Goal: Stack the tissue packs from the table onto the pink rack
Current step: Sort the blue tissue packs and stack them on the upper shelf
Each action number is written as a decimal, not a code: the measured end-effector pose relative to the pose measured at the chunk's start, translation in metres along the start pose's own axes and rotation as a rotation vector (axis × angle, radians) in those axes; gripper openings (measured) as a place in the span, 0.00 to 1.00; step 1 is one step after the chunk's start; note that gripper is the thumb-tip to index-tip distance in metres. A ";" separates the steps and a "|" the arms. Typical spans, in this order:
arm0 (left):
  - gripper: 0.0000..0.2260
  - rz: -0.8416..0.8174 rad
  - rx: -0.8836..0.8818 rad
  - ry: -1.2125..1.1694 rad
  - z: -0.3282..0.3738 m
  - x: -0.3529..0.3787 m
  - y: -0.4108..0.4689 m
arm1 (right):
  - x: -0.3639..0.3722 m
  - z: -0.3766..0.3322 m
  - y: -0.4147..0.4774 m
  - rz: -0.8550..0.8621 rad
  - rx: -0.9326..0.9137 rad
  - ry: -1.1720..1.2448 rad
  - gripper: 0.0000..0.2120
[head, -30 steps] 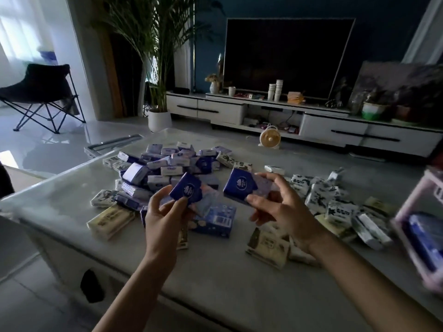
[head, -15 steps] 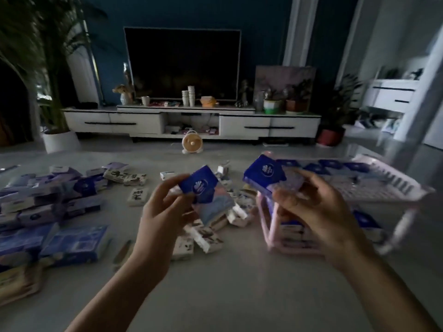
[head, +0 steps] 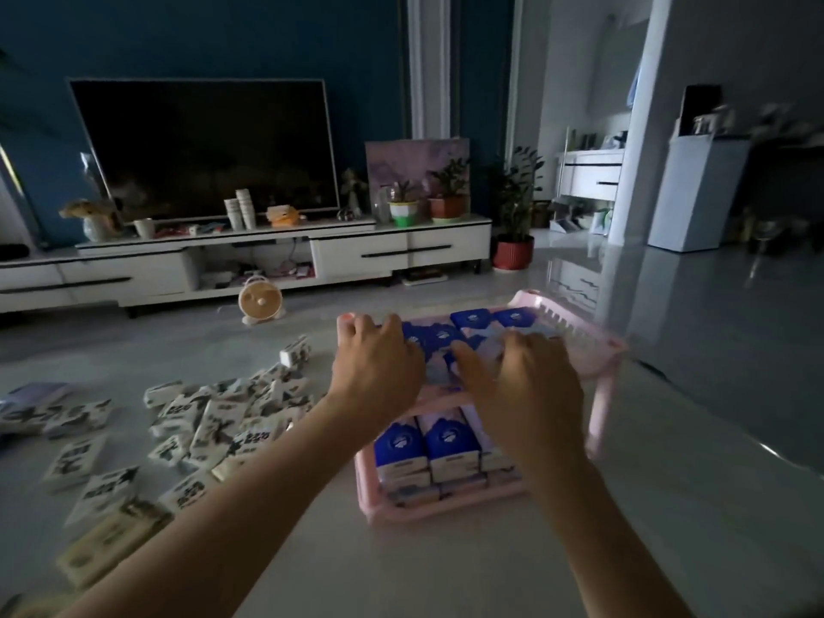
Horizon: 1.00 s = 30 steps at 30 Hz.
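Tissue packs [head: 441, 337] gripped palm-down: left hand [head: 379, 363], right hand [head: 521, 381], atop rack [head: 446, 508].

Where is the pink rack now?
Head view: the pink rack stands right of centre on the table, under the left hand and right hand, loose tissue packs at its left.

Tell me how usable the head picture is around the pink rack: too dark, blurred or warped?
Head view: dim and underexposed, though the pink plastic two-tier rack and blue tissue packs on its upper shelf are readable; head view: motion blur smears the left hand, right hand and white black-printed packs on the pale table; head view: wide-angle distortion tilts the dark television screen.
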<state>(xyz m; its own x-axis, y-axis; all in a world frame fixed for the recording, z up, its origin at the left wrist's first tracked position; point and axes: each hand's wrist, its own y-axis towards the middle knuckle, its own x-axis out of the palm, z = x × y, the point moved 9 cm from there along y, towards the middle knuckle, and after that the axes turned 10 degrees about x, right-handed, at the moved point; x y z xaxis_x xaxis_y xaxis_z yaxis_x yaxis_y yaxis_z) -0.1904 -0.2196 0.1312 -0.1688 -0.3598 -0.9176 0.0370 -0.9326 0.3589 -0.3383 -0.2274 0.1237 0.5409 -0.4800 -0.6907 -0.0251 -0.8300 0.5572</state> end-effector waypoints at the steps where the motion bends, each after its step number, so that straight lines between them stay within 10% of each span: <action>1: 0.16 -0.040 0.049 0.159 0.003 0.004 0.002 | 0.000 0.002 0.002 -0.012 0.027 -0.087 0.38; 13: 0.21 -0.282 0.284 -0.130 0.015 0.021 0.004 | 0.023 0.001 0.007 -0.202 -0.045 0.126 0.17; 24: 0.32 -0.456 0.257 0.321 0.009 0.044 -0.004 | 0.032 0.005 0.006 -0.384 -0.174 0.219 0.13; 30: 0.26 0.154 0.311 -0.103 0.005 -0.025 -0.049 | -0.013 -0.010 -0.013 0.025 -0.163 0.426 0.14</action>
<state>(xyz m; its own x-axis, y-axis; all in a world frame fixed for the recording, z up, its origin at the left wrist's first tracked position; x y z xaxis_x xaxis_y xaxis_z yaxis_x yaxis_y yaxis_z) -0.1933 -0.1645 0.1375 -0.2833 -0.4760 -0.8325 -0.2293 -0.8093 0.5408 -0.3372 -0.2079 0.1304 0.8402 -0.3113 -0.4439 0.0715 -0.7480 0.6598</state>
